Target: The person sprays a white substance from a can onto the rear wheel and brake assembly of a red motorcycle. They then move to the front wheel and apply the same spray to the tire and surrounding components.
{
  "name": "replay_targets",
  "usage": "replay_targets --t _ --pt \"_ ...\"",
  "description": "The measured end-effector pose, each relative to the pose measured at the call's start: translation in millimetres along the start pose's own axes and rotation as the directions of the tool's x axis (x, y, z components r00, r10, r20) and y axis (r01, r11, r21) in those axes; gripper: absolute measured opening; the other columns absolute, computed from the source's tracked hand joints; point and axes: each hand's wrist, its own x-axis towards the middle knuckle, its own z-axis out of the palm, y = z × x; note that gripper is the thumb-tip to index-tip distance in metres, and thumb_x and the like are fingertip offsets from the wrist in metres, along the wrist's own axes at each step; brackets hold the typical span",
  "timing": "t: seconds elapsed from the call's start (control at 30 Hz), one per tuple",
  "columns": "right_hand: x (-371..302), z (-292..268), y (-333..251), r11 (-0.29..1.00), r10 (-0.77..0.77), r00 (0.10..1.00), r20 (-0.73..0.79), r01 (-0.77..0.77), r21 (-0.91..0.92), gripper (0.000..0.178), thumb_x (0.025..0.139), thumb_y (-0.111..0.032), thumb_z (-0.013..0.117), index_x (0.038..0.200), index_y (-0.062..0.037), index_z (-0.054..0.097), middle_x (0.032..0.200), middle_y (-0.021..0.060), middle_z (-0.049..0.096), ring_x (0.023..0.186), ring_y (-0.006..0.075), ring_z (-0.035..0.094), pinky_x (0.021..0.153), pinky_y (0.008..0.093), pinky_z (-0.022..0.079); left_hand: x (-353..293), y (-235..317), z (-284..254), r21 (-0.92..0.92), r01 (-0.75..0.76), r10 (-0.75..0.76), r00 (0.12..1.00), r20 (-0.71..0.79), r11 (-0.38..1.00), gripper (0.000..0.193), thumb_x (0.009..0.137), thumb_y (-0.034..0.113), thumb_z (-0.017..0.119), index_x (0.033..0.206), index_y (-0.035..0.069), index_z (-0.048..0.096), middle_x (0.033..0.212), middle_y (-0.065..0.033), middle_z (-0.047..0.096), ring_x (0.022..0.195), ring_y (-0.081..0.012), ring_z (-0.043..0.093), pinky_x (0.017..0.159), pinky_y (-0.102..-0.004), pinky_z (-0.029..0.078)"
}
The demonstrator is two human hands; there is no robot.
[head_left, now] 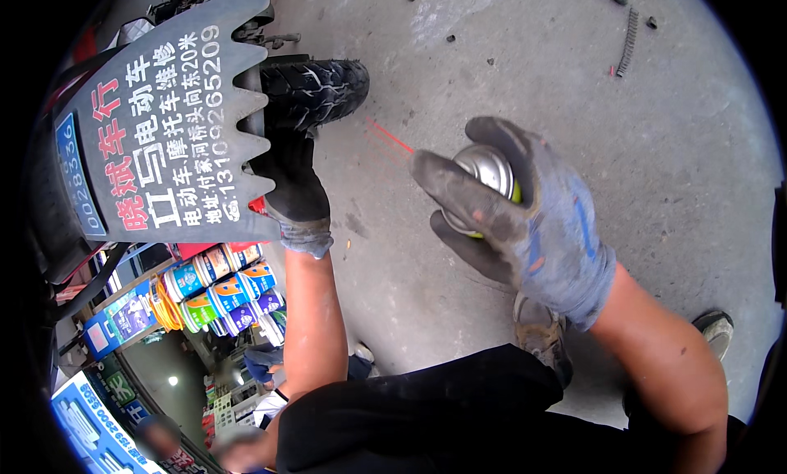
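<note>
1. The right hand [533, 211], in a grey-blue work glove with dark coating, holds a spray can [492, 172] above the concrete floor [426, 269], to the right of a motorbike tyre.
2. Its fingers [459, 192] are curled around the can, closed as far as its width allows.
3. The can has a silver domed end and a yellow-green body, mostly covered by the glove; its contents are hidden.
4. A thin red straw [392, 136] at the index fingertip points toward the black tyre [316, 93].
5. The left hand [297, 187], in a matching glove, is just below the tyre, beside a grey mud flap [156, 138]. Its fingertips are hidden, so I cannot tell how far open they are or whether they grip anything.
6. At lower left, colourful buckets [220, 292] stand stacked beside a yellow coil [164, 304]; their contents cannot be seen.
</note>
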Motion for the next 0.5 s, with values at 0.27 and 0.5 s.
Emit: replay_targets --t 0.27,0.5 --pt "3 -1 0 0.999 -0.039 0.999 -0.038 0.040 0.017 0.071 0.072 -0.022 0.091 0.137 -0.0264 0.063 0.124 0.0230 0.061 0.107 0.0385 0.068 0.084 0.0459 0.059 8 -4 0 0.079 -0.126 0.121 0.991 0.064 0.989 0.053 0.108 0.051 0.047 0.146 0.015 0.051 0.142 -0.0093 0.060 0.131 -0.0291 0.056 0.113 -0.0477 0.040" --pt "-13 9 1 0.997 -0.027 0.999 -0.018 0.028 0.068 0.071 0.074 -0.023 0.091 0.138 -0.0284 0.062 0.126 0.0229 0.060 0.108 0.0386 0.067 0.083 0.0465 0.059 11 1 -3 0.138 -0.204 0.187 0.974 0.126 0.969 0.051 0.107 0.045 0.049 0.144 0.011 0.053 0.144 -0.0106 0.059 0.132 -0.0302 0.056 0.115 -0.0492 0.040"
